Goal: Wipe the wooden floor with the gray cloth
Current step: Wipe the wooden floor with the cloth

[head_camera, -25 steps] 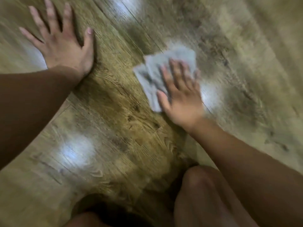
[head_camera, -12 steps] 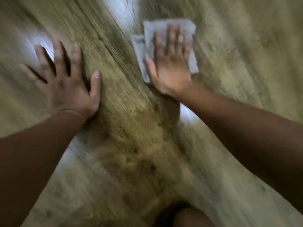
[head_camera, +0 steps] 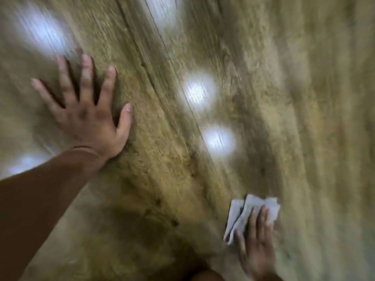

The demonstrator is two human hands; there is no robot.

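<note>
Two hands are down on the wooden floor point(head_camera: 166, 159), well apart. Close in by the person's knee, the right hand point(head_camera: 256, 248) lies flat with fingers spread on the folded gray cloth point(head_camera: 249, 209), which pokes out ahead of the fingertips, its long side running away from the body. Unwiped boards probably lie forward, so that hand must push outward. Off to the side, the left hand point(head_camera: 87, 114) is splayed empty on the planks, bracing.

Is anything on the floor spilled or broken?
Nothing stands out. The wooden floor shows only blurry light reflections, no spill visible. The right hand presses the gray cloth flat; the left hand rests spread out.
</note>
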